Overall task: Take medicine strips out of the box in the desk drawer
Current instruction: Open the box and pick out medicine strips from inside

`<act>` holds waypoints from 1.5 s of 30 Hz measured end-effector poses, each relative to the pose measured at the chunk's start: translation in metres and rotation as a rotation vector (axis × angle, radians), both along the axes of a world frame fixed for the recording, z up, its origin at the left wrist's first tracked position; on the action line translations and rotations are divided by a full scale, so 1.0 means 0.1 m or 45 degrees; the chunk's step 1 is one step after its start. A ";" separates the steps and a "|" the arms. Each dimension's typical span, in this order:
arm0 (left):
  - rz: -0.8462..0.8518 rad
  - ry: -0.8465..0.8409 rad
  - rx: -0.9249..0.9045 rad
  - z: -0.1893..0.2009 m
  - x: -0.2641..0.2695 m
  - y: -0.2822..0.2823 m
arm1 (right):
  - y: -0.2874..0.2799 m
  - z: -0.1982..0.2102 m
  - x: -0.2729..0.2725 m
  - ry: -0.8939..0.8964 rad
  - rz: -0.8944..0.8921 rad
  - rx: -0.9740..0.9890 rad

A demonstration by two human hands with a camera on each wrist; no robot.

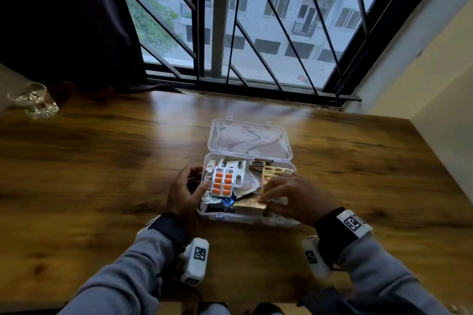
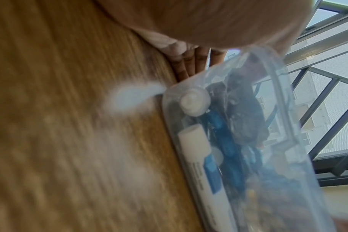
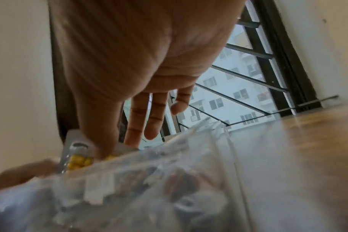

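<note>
A clear plastic box (image 1: 252, 220) stands open on the wooden desk (image 1: 102, 161), its lid (image 1: 250, 139) laid back towards the window. A strip of orange tablets (image 1: 222, 183) lies on top among several silver strips. My left hand (image 1: 201, 176) holds the box's left wall, thumb at the rim beside the orange strip; its fingers (image 2: 191, 62) lie against the box (image 2: 238, 141). My right hand (image 1: 271, 192) is over the box's right half and pinches a gold strip (image 1: 275, 172) between thumb and forefinger. In the right wrist view, the thumb (image 3: 101, 141) presses a yellow-pill strip (image 3: 79, 161).
Glass bowls (image 1: 30, 100) stand at the desk's far left. A barred window (image 1: 256, 33) runs along the far edge, with a dark curtain (image 1: 64, 20) on its left and a wall (image 1: 422, 84) on the right. A white tube (image 2: 201, 164) lies inside the box.
</note>
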State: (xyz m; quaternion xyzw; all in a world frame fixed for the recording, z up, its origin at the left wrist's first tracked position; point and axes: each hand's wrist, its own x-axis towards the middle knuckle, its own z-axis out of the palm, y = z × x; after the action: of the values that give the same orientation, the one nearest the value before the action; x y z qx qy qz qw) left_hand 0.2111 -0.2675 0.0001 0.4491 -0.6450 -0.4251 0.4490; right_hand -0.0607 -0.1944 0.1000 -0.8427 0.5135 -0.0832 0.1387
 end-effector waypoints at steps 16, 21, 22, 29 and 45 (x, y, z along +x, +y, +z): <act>0.004 -0.023 0.004 -0.02 0.01 0.00 | 0.20 0.22 -0.12 -1.696 -0.874 0.375; -0.006 -0.016 0.047 -0.05 0.01 0.00 | 0.29 0.09 -0.75 -1.503 -1.210 0.161; -0.006 -0.006 0.072 -0.07 0.02 -0.01 | 0.29 0.05 -0.87 -1.446 -1.289 0.148; 0.021 0.037 0.098 -0.06 -0.01 -0.01 | 0.16 -0.35 -1.18 -1.044 -1.545 0.316; 0.092 0.042 0.137 0.01 -0.03 0.00 | -0.25 0.23 0.42 0.175 -0.295 0.043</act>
State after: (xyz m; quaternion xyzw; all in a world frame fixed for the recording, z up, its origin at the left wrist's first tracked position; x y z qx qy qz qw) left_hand 0.2086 -0.2670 0.0009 0.4885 -0.5971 -0.4500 0.4498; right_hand -0.0185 -0.2190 0.1226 -0.7791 0.6169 -0.0318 0.1068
